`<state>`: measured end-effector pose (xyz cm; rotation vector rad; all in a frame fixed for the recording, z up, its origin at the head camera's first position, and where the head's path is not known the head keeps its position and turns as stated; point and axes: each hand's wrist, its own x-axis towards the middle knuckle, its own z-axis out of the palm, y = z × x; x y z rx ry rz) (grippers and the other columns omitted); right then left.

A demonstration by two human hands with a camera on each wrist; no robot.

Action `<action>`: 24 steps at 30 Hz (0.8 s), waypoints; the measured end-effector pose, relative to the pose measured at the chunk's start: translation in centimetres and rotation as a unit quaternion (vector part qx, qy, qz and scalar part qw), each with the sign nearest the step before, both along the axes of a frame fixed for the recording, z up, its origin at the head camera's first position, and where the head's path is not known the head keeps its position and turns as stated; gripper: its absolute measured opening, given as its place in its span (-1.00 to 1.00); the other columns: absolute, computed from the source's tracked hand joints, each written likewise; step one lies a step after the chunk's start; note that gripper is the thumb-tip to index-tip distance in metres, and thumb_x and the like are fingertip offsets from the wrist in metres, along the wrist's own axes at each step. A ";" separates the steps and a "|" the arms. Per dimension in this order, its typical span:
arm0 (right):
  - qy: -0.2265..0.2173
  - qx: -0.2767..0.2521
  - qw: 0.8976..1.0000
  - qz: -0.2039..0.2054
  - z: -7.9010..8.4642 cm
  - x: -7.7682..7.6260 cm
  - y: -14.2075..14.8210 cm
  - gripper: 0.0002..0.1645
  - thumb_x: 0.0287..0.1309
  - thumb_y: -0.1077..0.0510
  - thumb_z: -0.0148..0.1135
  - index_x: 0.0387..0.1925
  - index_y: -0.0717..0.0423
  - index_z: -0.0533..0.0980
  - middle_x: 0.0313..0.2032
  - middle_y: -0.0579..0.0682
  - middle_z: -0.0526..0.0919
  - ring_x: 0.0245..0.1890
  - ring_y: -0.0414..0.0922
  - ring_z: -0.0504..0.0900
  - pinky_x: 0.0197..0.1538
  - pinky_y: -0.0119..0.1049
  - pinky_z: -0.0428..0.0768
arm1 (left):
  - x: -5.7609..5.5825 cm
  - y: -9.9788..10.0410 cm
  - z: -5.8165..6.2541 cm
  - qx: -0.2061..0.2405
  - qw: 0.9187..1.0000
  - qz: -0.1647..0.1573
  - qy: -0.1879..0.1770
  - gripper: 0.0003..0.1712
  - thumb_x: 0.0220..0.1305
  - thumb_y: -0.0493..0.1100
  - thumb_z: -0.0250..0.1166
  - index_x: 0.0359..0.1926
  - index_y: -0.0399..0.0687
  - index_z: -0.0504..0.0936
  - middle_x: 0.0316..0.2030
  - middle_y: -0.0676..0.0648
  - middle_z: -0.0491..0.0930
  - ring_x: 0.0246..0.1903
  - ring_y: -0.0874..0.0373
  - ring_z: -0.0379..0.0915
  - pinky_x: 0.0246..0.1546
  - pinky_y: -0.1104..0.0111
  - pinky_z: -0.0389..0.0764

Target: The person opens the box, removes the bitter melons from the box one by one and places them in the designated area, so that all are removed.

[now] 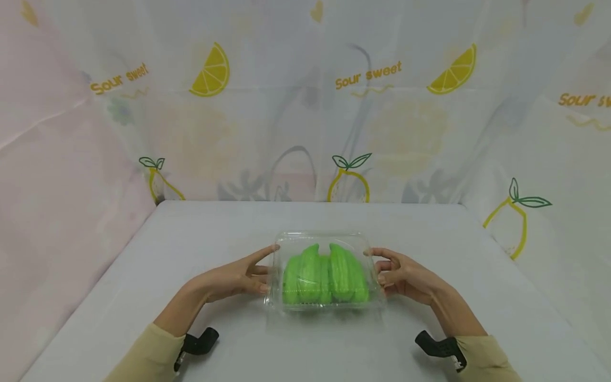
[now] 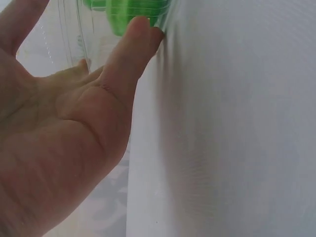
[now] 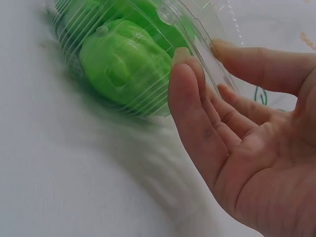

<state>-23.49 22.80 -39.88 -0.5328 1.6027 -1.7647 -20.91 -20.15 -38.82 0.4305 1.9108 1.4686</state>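
Observation:
A clear plastic clamshell box (image 1: 296, 239) stands in the middle of the white table, with several green, ribbed, fruit-like pieces (image 1: 348, 273) inside. My left hand (image 1: 231, 278) holds its left side, index finger at the upper edge and thumb lower down. On the opposite side, my right hand (image 1: 408, 276) holds the box with index finger near the lid's edge and thumb against the side wall. In the right wrist view, a rounded green end (image 3: 126, 66) shows through the ridged plastic. The left wrist view catches only a corner of the box (image 2: 71, 29).
The white table (image 1: 229, 345) stretches around the box to a back edge at a printed curtain (image 1: 296, 116) with lemon drawings. Curtain also hangs along both sides. Black wrist mounts (image 1: 202, 342) sit at the beige sleeves (image 1: 145, 355).

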 end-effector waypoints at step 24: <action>-0.005 0.111 0.993 0.047 0.2 1.7 -0.2 0.48 0.06 0.32 0.42 0.51 -0.54 -0.46 0.45 0.48 -0.15 -0.05 -0.04 0.55 -0.08 -0.16 0.70 | 1.0 1.0 0.1 -0.049 0.998 0.010 0.049 0.48 0.03 -0.14 0.56 0.53 0.55 -0.47 0.53 -0.42 -0.17 0.48 -0.44 -0.07 0.40 -0.23 0.22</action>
